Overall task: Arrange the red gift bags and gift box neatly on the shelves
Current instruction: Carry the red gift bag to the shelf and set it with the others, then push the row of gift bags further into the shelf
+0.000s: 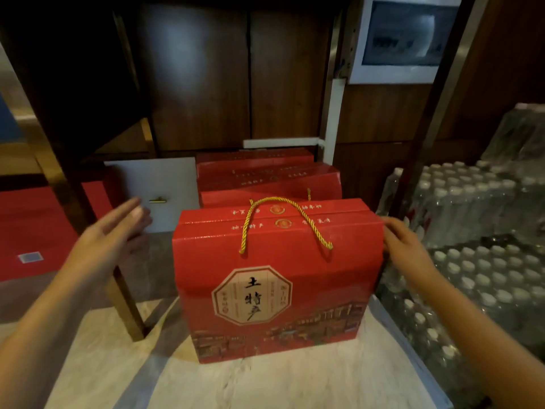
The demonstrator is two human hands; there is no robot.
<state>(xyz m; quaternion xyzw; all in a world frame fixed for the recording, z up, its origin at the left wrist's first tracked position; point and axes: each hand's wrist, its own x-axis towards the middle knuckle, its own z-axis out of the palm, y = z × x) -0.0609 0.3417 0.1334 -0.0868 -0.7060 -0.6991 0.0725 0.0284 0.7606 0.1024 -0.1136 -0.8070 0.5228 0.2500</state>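
Observation:
A tall red gift box (277, 278) with a gold rope handle (283, 219) stands upright on the pale floor in front of me. Behind it, more red gift boxes (269, 180) are lined up against the dark wooden wall. My right hand (405, 246) rests on the front box's upper right edge, fingers curled against it. My left hand (115, 228) hovers open to the left of the box, fingers apart, touching nothing.
A white panel with a brass handle (153, 196) leans at the back left. Dark wooden table legs (126, 308) stand at the left. Shrink-wrapped packs of water bottles (472, 261) are stacked at the right. Red carpet (32, 228) covers the far left.

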